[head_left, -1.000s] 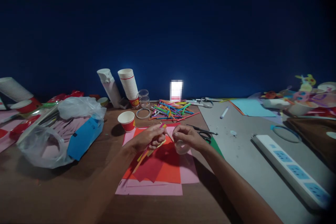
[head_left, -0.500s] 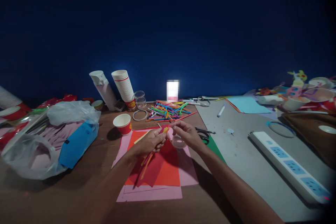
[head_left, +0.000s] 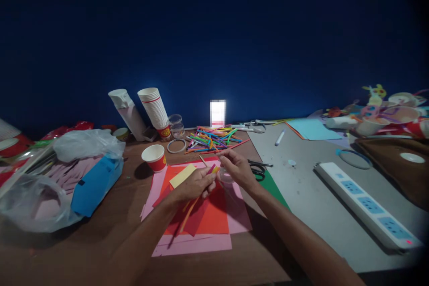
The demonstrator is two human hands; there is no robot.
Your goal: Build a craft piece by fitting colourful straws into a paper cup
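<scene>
My left hand (head_left: 194, 184) grips a thin bundle of coloured sticks (head_left: 193, 211), with pink and yellow tips showing past the fingers and an orange length hanging toward me. A yellow paper slip (head_left: 182, 175) sits just beyond that hand. My right hand (head_left: 237, 170) is raised close to the stick tips, its fingers not clearly touching them. A clear tape roll (head_left: 226, 178) is tucked under its curled fingers. Below both hands lie a red-orange paper sheet (head_left: 208, 219) and a pink paper sheet (head_left: 191, 246).
On the wooden table (head_left: 90, 250) stand a red-and-white paper cup (head_left: 154, 157) and a loose pile of coloured sticks (head_left: 211, 139). Black-handled scissors (head_left: 258, 168) lie right of my right hand. Further right is a white power strip (head_left: 367, 203); left, a plastic bag (head_left: 87, 145).
The yellow slip now shows as a flat piece beyond my left hand. Both hands have shifted slightly away from me, and the tape roll has moved with my right hand.
</scene>
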